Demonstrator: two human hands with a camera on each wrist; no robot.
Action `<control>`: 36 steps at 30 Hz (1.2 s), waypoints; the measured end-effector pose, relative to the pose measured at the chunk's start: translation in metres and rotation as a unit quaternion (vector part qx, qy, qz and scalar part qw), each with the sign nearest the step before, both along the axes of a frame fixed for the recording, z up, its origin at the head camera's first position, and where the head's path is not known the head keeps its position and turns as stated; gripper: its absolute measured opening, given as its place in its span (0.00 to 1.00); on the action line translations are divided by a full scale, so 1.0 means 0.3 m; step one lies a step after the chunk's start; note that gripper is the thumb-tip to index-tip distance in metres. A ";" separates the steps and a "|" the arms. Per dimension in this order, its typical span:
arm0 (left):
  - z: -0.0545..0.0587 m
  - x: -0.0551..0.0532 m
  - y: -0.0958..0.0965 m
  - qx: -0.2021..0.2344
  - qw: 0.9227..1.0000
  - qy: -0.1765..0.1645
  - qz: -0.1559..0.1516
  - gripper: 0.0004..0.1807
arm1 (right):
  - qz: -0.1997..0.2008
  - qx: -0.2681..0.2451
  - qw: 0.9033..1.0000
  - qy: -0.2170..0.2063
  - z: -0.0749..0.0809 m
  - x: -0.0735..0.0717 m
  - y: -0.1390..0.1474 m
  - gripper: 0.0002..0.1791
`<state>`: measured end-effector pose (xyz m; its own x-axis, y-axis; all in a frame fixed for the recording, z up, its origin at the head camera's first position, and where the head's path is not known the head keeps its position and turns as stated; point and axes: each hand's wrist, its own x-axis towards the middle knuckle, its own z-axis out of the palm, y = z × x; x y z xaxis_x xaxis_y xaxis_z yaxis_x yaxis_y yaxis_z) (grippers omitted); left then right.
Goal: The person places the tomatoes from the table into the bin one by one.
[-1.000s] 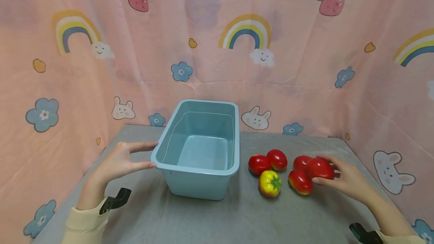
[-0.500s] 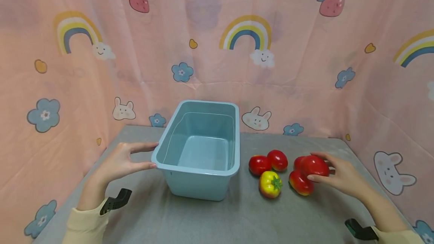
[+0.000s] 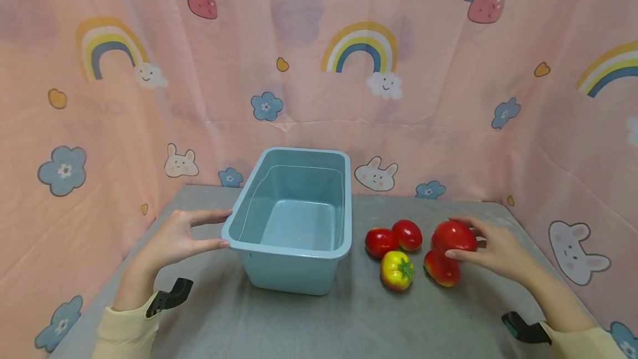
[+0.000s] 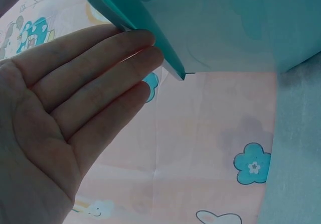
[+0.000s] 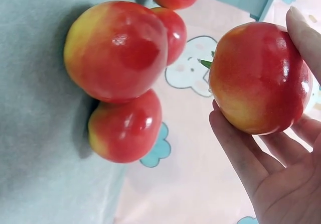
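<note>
My left hand (image 3: 181, 234) touches the near left corner of a light blue plastic bin (image 3: 294, 250) with its thumb and index finger apart. In the left wrist view its fingers (image 4: 100, 66) lie nearly straight under the bin's rim. At the right, my right hand (image 3: 490, 248) grips a round, glossy red fruit (image 5: 258, 78), flushed yellow, with a bit of green stem showing. Just in front of the held one in the head view lies another red fruit (image 3: 442, 270). The held fruit hides what lies directly behind it in the head view.
Two red fruits (image 3: 381, 242) and a yellow, lobed fruit (image 3: 394, 271) with a green stem sit close together right of the bin. All stand on a grey cloth-covered table (image 3: 279, 326). A pink patterned curtain (image 3: 309, 104) hangs behind and along both sides.
My right hand has moved left and slightly away with the held red fruit, which now covers the red fruit behind it. The left hand and the bin have stayed in place.
</note>
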<state>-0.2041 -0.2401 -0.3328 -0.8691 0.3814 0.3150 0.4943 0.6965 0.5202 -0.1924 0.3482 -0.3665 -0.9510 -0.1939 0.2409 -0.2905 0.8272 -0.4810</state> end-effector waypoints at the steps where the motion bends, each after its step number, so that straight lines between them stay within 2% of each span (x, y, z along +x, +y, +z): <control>1: 0.000 0.000 0.000 0.000 1.000 0.000 0.000 0.32 | 0.002 0.000 1.000 0.002 0.003 -0.002 -0.002 0.41; 17: -0.001 -0.006 -0.002 -0.006 1.000 0.017 -0.009 0.32 | 0.016 0.007 0.999 0.041 0.071 -0.010 -0.019 0.38; 28: 0.003 -0.008 -0.004 -0.006 1.000 0.010 -0.007 0.32 | 0.035 0.007 0.997 0.065 0.114 -0.019 -0.047 0.38; 36: 0.008 -0.008 -0.001 -0.001 1.000 0.006 -0.013 0.32 | 0.031 0.005 0.998 0.053 0.142 -0.025 -0.075 0.38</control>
<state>-0.2066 -0.2405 -0.3303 -0.8547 0.4052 0.3246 0.5189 0.6845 0.5121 -0.2000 0.3257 -0.3240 -0.9064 -0.2547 0.3371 -0.3903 0.8102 -0.4373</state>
